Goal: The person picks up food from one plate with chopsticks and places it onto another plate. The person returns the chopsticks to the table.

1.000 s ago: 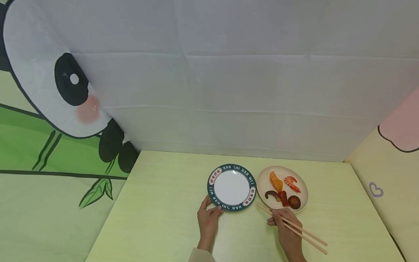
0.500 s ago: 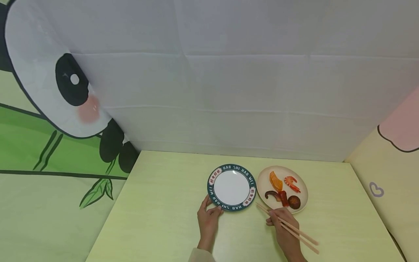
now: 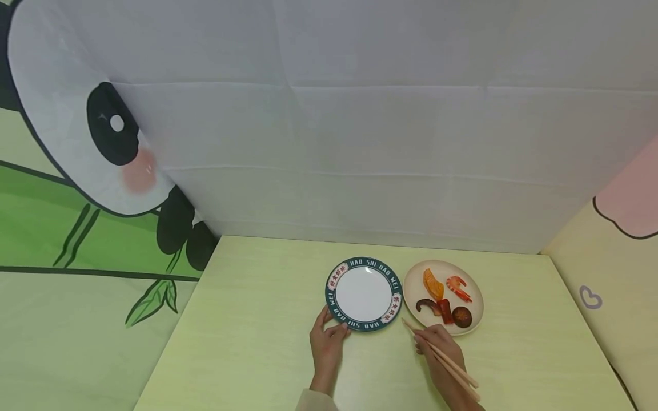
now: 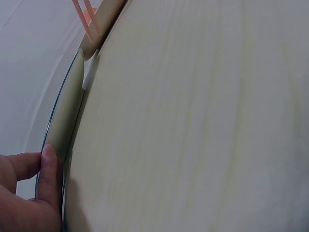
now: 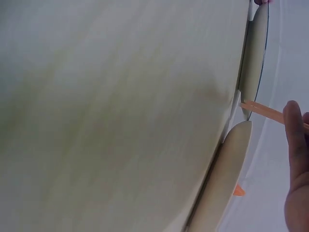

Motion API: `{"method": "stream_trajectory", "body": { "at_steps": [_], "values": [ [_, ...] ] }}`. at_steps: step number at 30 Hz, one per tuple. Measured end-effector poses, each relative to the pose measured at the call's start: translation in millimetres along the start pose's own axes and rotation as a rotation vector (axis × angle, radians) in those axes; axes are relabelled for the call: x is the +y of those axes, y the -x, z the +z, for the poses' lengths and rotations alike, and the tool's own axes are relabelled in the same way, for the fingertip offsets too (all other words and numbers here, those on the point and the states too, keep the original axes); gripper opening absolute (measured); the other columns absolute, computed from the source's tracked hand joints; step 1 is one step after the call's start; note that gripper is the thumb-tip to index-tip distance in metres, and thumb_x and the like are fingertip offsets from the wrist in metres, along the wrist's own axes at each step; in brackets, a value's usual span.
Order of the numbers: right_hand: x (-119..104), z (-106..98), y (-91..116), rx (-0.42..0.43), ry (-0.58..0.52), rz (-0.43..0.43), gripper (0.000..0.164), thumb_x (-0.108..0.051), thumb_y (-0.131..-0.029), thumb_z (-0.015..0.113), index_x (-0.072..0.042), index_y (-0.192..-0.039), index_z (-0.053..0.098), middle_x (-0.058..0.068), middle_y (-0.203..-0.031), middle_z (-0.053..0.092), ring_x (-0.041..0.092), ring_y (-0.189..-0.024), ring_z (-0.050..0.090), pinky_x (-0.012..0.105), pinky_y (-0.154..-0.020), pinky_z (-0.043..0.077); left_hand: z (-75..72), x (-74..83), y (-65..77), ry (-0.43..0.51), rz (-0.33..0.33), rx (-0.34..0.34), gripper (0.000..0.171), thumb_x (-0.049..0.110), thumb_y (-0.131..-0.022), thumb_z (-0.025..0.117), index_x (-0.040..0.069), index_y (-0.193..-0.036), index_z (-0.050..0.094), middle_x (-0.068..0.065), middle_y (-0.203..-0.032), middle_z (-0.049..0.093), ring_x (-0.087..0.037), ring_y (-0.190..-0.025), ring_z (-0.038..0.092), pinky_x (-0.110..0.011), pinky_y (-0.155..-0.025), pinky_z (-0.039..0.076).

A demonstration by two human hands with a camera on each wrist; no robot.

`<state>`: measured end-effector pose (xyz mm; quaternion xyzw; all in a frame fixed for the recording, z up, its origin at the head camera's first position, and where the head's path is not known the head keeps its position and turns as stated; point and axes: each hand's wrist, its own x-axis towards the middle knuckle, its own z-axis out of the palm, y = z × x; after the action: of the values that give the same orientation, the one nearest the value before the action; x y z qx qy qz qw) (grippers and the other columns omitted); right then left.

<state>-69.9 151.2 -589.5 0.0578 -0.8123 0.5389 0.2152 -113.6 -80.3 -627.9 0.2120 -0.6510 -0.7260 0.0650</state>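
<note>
My left hand (image 3: pixel 327 345) pinches the lower left rim of a green-bordered white plate (image 3: pixel 364 326), which has no food on it. In the left wrist view, the thumb and fingers (image 4: pixel 48 169) meet at the edge of that plate (image 4: pixel 67 113). My right hand (image 3: pixel 441 357) holds a pair of wooden chopsticks (image 3: pixel 457 374), their tips close together in front of the gap between the two plates. Beside the green-bordered plate lies a beige plate (image 3: pixel 420 275). On it are an orange wedge (image 3: pixel 433 284), a shrimp (image 3: pixel 458 289), a dark curled piece (image 3: pixel 428 306), a reddish-brown chunk (image 3: pixel 445 312) and a round brown mushroom-like piece (image 3: pixel 462 317).
Both plates lie on a pale yellow-green table (image 3: pixel 267 319), their rims nearly touching. A white cloth wall (image 3: pixel 360 142) rises behind the table's back edge. Printed panels, one with a green pattern (image 3: pixel 103 240), stand at the sides.
My right hand has shifted slightly left and turned, so the chopsticks' back ends swing left and their tips stay near the same spot. The left hand and both plates keep still.
</note>
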Motion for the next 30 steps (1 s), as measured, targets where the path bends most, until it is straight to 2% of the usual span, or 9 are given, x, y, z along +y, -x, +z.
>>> {"method": "stream_trajectory", "body": {
  "at_steps": [5, 8, 14, 20, 23, 27, 30],
  "values": [
    [5, -1, 0, -0.03, 0.126, -0.204, 0.022, 0.018, -0.081, 0.078, 0.001, -0.095, 0.081, -0.003, -0.087, 0.061, 0.001, -0.067, 0.06, 0.009, -0.057, 0.048, 0.1, -0.6, 0.1, 0.004, 0.01, -0.003, 0.073, -0.019, -0.086, 0.07, -0.006, -0.154, 0.047, -0.024, -0.13, 0.052, -0.022, -0.087, 0.072, -0.03, -0.076, 0.066],
    [10, -1, 0, -0.051, 0.213, -0.283, 0.025, 0.015, -0.078, 0.082, -0.002, -0.096, 0.081, -0.006, -0.088, 0.059, 0.0, -0.07, 0.056, 0.009, -0.058, 0.044, -0.2, -0.7, 0.2, 0.003, 0.012, -0.005, 0.074, -0.019, -0.086, 0.07, -0.006, -0.154, 0.046, -0.024, -0.13, 0.052, -0.021, -0.087, 0.072, -0.03, -0.076, 0.066],
    [14, -3, 0, -0.101, 0.326, -0.337, 0.026, 0.007, -0.077, 0.086, -0.007, -0.099, 0.082, -0.009, -0.093, 0.058, 0.002, -0.08, 0.056, 0.009, -0.068, 0.046, -1.0, -0.5, 0.2, 0.006, -0.004, -0.001, 0.074, -0.018, -0.086, 0.07, -0.004, -0.155, 0.047, -0.023, -0.131, 0.052, -0.023, -0.09, 0.072, -0.03, -0.076, 0.065],
    [19, -3, -2, -0.123, 0.328, -0.435, 0.031, 0.007, -0.073, 0.086, -0.008, -0.1, 0.081, -0.006, -0.095, 0.056, 0.005, -0.081, 0.056, 0.013, -0.068, 0.047, -1.0, 0.6, 0.2, 0.01, 0.004, -0.004, 0.074, -0.019, -0.085, 0.07, -0.005, -0.154, 0.047, -0.024, -0.13, 0.052, -0.027, -0.09, 0.072, -0.03, -0.076, 0.066],
    [22, -3, -3, -0.131, 0.332, -0.48, 0.027, 0.003, -0.076, 0.085, -0.008, -0.1, 0.081, -0.004, -0.096, 0.056, 0.006, -0.081, 0.056, 0.014, -0.066, 0.048, -0.6, 1.8, 1.0, 0.002, 0.0, -0.002, 0.075, -0.019, -0.085, 0.07, -0.004, -0.155, 0.047, -0.024, -0.131, 0.052, -0.026, -0.09, 0.072, -0.03, -0.075, 0.066],
    [22, -4, -5, -0.153, 0.335, -0.493, 0.021, -0.002, -0.08, 0.084, -0.007, -0.1, 0.081, -0.002, -0.096, 0.055, 0.01, -0.082, 0.057, 0.014, -0.067, 0.048, -0.2, 3.0, 1.7, -0.001, 0.009, -0.002, 0.074, -0.019, -0.085, 0.07, -0.006, -0.154, 0.047, -0.025, -0.13, 0.053, -0.024, -0.088, 0.072, -0.031, -0.074, 0.066],
    [19, -4, -5, -0.172, 0.352, -0.478, 0.027, 0.001, -0.075, 0.085, -0.007, -0.1, 0.081, -0.003, -0.097, 0.054, 0.012, -0.083, 0.058, 0.013, -0.067, 0.048, 0.2, 3.6, 1.7, 0.002, 0.016, -0.003, 0.073, -0.019, -0.085, 0.07, -0.006, -0.154, 0.047, -0.025, -0.13, 0.053, -0.02, -0.085, 0.072, -0.031, -0.073, 0.066]
  ]
}}
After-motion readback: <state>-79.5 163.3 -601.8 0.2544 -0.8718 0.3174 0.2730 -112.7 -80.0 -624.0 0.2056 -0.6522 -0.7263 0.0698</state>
